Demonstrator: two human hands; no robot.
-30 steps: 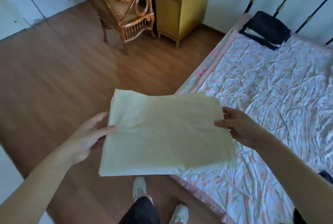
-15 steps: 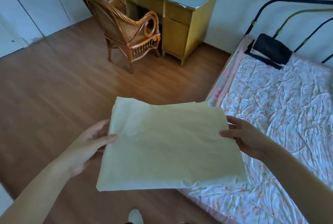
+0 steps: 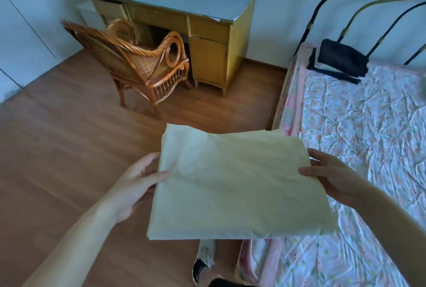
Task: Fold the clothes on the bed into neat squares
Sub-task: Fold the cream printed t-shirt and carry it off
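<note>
From the head camera, the only view: the pale yellow folded cloth point(image 3: 239, 185) is held up in the air, flat and roughly square, just beside the near left edge of the bed point(image 3: 368, 148) and partly overhanging it; its slightly longer axis runs from one hand to the other. The left hand point(image 3: 136, 183) grips the cloth's left edge, thumb on top and the other fingers hidden beneath, so clamped on the fabric; the right hand point(image 3: 332, 176) pinches the right edge the same way, thumb lying over the top. The right hand is the nearer one to the bed, already above the floral sheet; I judge the fold is finished and the coming move is a short carry rightward and down onto the mattress, led by that hand.

Toward the head of the bed, against the metal frame, lies a dark folded garment point(image 3: 341, 60), well apart from the cloth; the sheet between them is wrinkled but I see nothing on it to block a landing. Left of the bed, across the wooden floor, stand a yellow bench point(image 3: 207, 40) and a rattan chair point(image 3: 143, 63), both out of the way; a shoe point(image 3: 202, 261) shows below the cloth.
</note>
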